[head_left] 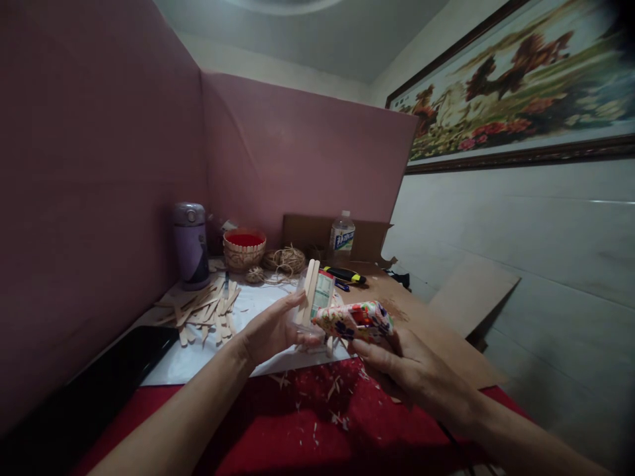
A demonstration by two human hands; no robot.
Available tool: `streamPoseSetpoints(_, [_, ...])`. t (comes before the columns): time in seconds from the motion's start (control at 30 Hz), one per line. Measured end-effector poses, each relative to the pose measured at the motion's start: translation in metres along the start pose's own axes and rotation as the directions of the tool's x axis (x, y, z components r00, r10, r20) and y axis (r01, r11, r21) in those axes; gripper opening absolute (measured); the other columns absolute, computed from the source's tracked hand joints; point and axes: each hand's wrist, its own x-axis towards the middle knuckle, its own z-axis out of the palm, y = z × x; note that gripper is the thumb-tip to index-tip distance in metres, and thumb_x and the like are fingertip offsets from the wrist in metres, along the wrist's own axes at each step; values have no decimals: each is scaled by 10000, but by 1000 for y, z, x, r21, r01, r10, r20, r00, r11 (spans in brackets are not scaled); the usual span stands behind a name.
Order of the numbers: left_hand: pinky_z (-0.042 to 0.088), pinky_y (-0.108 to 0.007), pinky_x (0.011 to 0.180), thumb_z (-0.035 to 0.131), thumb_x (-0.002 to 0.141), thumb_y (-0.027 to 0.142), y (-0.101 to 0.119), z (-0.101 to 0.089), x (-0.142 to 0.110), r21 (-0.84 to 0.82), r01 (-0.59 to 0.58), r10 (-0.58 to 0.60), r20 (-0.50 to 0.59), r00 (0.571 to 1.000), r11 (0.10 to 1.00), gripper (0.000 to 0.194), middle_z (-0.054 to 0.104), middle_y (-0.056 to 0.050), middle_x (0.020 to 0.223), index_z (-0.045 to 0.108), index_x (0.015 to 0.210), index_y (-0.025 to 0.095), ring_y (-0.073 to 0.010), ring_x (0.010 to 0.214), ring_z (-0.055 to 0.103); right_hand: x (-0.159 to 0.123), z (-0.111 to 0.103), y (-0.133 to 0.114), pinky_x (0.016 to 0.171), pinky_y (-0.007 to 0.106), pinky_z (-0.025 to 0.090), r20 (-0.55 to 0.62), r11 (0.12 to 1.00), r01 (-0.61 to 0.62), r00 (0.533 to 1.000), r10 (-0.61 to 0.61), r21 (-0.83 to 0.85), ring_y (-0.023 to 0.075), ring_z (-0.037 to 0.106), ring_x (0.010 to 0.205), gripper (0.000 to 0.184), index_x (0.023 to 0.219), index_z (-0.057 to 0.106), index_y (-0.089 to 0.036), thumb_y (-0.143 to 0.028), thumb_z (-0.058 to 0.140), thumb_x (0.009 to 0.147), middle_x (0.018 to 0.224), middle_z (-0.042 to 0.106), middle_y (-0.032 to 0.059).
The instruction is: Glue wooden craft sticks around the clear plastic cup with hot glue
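Observation:
My left hand [278,325] is closed around a clear plastic container [301,316] with a green, white and red label. Two pale craft sticks [310,291] stand side by side along its wall, with my left thumb against them. My right hand [404,360] grips a floral-patterned glue gun [354,318], its front end pointing left and close to the container's side. A dark cord trails below my right wrist. The fingers behind the container and under the glue gun are partly hidden.
Loose craft sticks [208,311] lie on white paper [163,363] at left. Behind are a purple flask [191,248], a stick-trimmed bowl [245,251], twine [285,260], a clear bottle [342,237] and a black-yellow cutter [344,274]. Shavings litter the red cloth [278,423].

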Motion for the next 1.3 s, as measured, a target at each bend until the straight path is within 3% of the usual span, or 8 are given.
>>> streamPoseSetpoints(0.13, [564,-284,650,533,913,359,0,-1,0,-9,-13,13,7,1000,1000,408,653,-165,1169,567,1264,152,-199,853,684,-1,1,-3,418,213,245,19,1000,13,1000,-13,20,71,298,473,427,702,429,-201,-577,540,871,551,374,-63])
streamPoseSetpoints(0.3, [569,-293,650,528,915,363,0,0,0,-11,-18,18,14,1000,1000,411,654,-168,1165,570,1264,150,-206,847,690,-1,2,-1,417,220,237,-43,1000,22,999,-22,8,76,321,471,402,742,485,-194,-570,556,864,558,399,-57])
streamPoseSetpoints(0.5, [560,-279,633,499,925,382,0,1,1,8,9,-9,5,1000,1000,429,677,-157,1109,555,1283,152,-172,732,686,-1,3,1,423,223,225,-33,999,11,999,-10,36,77,298,470,434,683,448,-198,-581,549,861,536,385,-58])
streamPoseSetpoints(0.67, [561,-271,641,507,925,365,1,1,0,-1,0,0,2,1000,1000,407,654,-165,1168,561,1267,152,-186,820,687,0,3,-2,419,214,240,-8,1000,28,1000,-28,-3,73,295,477,458,665,399,-205,-595,534,863,556,367,-58])
streamPoseSetpoints(1.3, [563,-277,627,520,918,363,2,2,0,2,-22,22,26,999,1000,433,643,-167,1186,527,1301,163,-179,775,688,-1,4,-3,407,215,226,-16,999,52,999,-52,12,73,289,469,406,701,468,-197,-554,534,881,545,380,-60])
